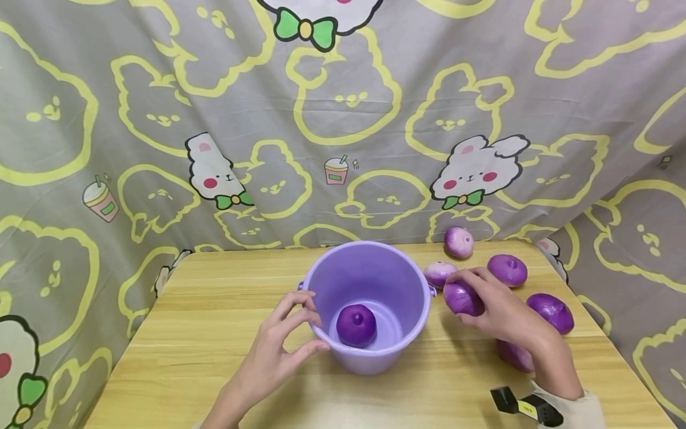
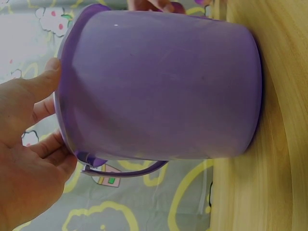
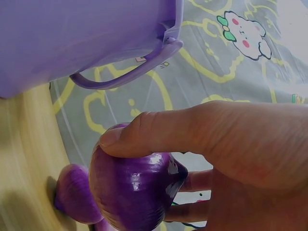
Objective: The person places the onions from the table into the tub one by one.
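A light purple bucket (image 1: 367,361) stands upright on the wooden table, with one dark purple onion (image 1: 356,326) lying on its bottom. My left hand (image 1: 276,342) holds the bucket's left rim, thumb and fingertips at the edge; the left wrist view shows the bucket's wall (image 2: 163,86) from the side. To the right of the bucket, my right hand (image 1: 506,313) grips a shiny purple onion (image 1: 461,299) between thumb and fingers. The right wrist view shows this onion (image 3: 134,185) with its pointed tip toward the palm and the thumb across its side.
Around the right hand lie more onions: a pale one (image 1: 459,242) at the back edge, another pale one (image 1: 439,274) by the bucket, and purple ones (image 1: 507,270) farther right, one partly under the wrist. A patterned grey curtain (image 1: 343,119) hangs behind the table (image 1: 214,298).
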The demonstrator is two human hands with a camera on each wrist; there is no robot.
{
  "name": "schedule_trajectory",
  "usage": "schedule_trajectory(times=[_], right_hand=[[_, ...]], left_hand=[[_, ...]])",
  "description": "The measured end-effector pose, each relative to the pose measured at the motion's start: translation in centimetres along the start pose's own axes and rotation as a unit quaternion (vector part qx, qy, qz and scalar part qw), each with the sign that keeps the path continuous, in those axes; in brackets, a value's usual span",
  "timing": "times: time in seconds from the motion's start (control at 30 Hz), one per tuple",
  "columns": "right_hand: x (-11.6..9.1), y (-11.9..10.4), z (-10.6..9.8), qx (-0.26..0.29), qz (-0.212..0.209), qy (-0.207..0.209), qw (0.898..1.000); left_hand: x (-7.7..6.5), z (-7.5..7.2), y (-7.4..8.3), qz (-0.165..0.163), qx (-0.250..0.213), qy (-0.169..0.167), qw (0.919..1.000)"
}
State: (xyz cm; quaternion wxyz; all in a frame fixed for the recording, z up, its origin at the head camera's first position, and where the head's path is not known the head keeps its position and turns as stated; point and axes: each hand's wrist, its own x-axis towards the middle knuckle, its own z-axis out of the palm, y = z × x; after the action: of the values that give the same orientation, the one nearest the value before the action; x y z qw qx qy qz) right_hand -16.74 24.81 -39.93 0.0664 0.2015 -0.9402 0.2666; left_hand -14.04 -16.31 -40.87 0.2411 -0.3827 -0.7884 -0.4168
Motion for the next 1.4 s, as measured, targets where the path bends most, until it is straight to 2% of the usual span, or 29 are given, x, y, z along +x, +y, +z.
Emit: schedule_trajectory(times=[0.6,0.97,1.4], right_hand=[[-0.1,-0.8,-0.7,0.004,0.003,0.022,1.000],[0.0,-1.4,-1.2,-0.008,-0.040,0.082,0.996],[-0.2,-2.5,-1.9,-0.007,-0.053,0.123,0.991]], left_hand=[[0.0,0.1,0.0,-0.003,-0.003,-0.002,1.0000],[0.1,0.0,0.1,0.002,-0.002,0.001,1.0000],[-0.1,0.1,0.0,-0.005,0.002,-0.002,1.0000]])
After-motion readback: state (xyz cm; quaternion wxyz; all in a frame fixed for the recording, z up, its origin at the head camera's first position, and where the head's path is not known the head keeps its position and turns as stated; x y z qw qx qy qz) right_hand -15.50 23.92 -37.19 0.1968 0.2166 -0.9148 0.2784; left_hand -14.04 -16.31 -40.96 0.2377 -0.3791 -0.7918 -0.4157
